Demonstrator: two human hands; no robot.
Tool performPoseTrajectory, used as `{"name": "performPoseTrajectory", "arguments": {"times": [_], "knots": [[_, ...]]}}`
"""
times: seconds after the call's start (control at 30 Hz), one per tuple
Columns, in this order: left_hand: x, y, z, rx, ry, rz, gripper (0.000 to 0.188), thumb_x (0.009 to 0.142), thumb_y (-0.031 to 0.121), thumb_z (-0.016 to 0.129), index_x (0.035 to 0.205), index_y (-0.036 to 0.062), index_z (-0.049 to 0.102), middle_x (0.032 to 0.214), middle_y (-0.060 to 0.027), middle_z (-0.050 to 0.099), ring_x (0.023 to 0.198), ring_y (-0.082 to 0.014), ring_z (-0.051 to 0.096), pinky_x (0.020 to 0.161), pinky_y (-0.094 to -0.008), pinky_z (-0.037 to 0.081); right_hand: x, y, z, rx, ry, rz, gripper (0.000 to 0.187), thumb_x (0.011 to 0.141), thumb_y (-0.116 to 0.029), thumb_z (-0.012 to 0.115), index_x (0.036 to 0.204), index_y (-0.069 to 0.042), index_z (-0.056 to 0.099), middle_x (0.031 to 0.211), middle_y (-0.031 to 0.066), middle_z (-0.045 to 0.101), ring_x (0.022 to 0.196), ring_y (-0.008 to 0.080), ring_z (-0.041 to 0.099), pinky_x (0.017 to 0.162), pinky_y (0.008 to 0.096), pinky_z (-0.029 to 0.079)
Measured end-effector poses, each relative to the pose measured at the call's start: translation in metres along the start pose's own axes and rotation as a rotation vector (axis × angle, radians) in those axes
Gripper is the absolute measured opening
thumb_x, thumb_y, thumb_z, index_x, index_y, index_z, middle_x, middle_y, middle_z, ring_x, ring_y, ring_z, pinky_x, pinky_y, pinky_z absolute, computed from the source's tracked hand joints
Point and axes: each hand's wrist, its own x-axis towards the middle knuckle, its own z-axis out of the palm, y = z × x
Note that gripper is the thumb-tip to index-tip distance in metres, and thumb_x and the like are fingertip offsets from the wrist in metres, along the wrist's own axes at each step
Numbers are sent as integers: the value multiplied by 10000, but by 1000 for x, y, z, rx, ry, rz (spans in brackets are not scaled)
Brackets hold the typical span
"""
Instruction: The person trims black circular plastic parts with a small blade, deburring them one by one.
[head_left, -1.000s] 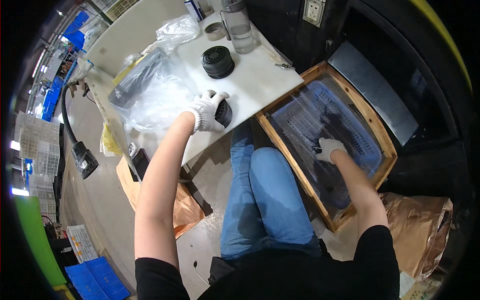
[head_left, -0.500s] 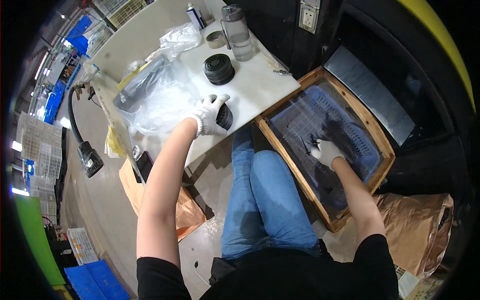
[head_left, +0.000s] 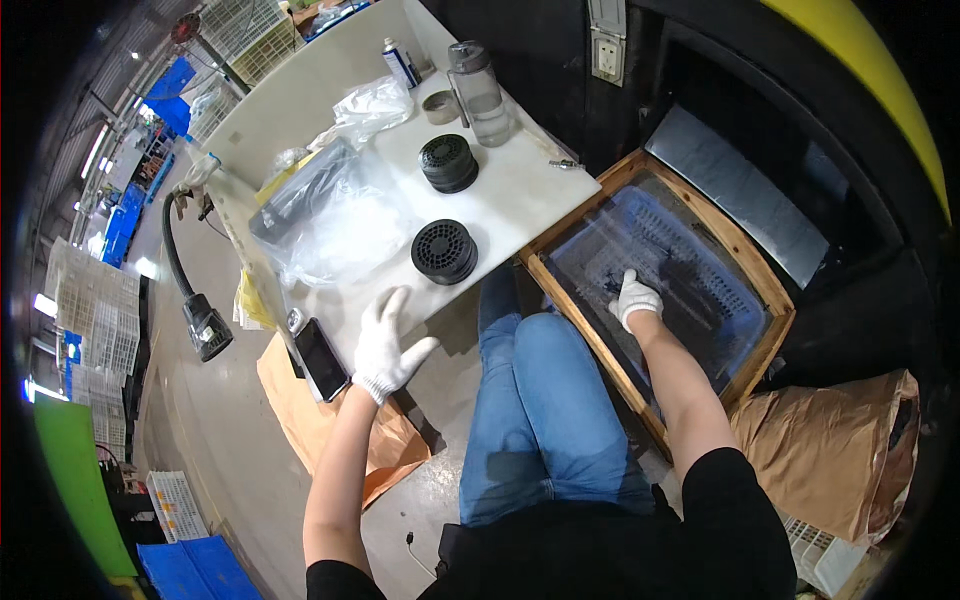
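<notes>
My left hand (head_left: 390,345), in a white knitted glove, is off the table's near edge with fingers and thumb spread, holding nothing. Beyond it on the white table (head_left: 520,190) stands a short stack of round black perforated pieces (head_left: 444,251). A second, similar black stack (head_left: 448,163) is farther back. My right hand (head_left: 635,297), gloved too, is low over a wooden-framed mesh screen (head_left: 650,360). Its fingers curl in and the thumb points up; whatever they hold is hidden. Small dark pieces (head_left: 690,277) lie on the mesh, and a blue plastic basket (head_left: 745,335) shows there.
Clear plastic bags (head_left: 335,225) cover the table's left part. At the back stand a water bottle (head_left: 482,95), a tape roll (head_left: 439,107) and a spray can (head_left: 400,65). A phone (head_left: 321,360) lies at the left edge beside a gooseneck lamp (head_left: 205,328). Brown paper bags (head_left: 835,450) flank my legs.
My left hand has let go of the nearer black stack and drawn back toward me, opening. My right hand has shifted slightly left; dark pieces seen at its fingertips before no longer show there.
</notes>
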Motion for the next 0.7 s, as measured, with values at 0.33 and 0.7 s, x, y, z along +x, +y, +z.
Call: {"name": "performPoseTrajectory", "arguments": {"times": [0.33, 0.7], "knots": [[-10, -74, 60, -220, 527, -361, 345, 933, 218, 479, 1189, 3, 563, 1058, -162, 634, 964, -250, 619, 877, -349, 468, 51, 28, -13, -193, -52, -261, 361, 839, -271, 567, 1115, -39, 582, 1085, 211, 628, 1041, 369, 592, 902, 440, 465], [-7, -59, 49, -28, 418, -325, 304, 870, 191, 520, 1143, 69, 579, 941, -162, 626, 865, -316, 600, 790, -401, 477, 100, 54, -41, -214, 41, 98, 353, 829, -292, 608, 1099, -64, 619, 1158, 187, 603, 1108, 350, 559, 928, 422, 466]]}}
